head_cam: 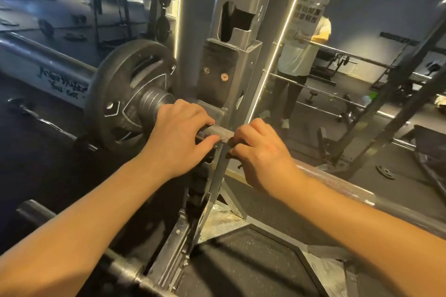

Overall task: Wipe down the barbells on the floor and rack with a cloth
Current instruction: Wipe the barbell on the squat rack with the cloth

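A barbell lies across the rack, and its knurled steel shaft (218, 132) shows between my two hands. My left hand (178, 132) grips the shaft just inside the sleeve collar (154, 100), fingers curled over the top. My right hand (259, 149) grips the shaft a short way to the right, fingers wrapped round it. A black weight plate (120, 94) sits on the sleeve to the left. No cloth shows in either hand. The shaft runs on to the lower right (337, 183) behind my right forearm.
The grey rack upright (231, 60) with its slotted holes stands right behind the bar. A mirror (362, 31) at the right reflects a person and more bars. Another bar (125, 270) lies low at the bottom left. Plates and equipment fill the far left floor.
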{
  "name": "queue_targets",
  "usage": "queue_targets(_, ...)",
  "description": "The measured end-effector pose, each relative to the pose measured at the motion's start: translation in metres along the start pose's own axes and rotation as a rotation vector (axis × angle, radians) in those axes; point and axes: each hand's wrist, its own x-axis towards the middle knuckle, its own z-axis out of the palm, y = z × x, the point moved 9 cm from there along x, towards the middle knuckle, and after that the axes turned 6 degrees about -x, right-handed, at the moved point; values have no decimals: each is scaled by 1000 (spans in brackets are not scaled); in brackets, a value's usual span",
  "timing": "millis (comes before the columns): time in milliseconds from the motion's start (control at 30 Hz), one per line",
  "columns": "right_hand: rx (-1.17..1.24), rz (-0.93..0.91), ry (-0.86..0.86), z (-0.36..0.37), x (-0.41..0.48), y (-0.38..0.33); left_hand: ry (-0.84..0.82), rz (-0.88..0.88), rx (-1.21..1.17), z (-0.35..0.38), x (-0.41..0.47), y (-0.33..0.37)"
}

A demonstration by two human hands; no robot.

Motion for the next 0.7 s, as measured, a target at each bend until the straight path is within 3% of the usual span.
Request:
queue_targets(233, 75, 88, -51, -14, -30, 24, -5, 30, -38, -1, 2, -4)
queue_targets(400, 78, 126, 31, -15, -24, 18, -41, 92, -3, 6, 5, 15)
queue_targets(600, -72, 266, 99, -65, -127, 51, -138, 243, 27, 26, 16, 63)
queue_targets(700, -151, 382, 44, -58, -139, 62, -195, 321, 71, 47, 21, 95)
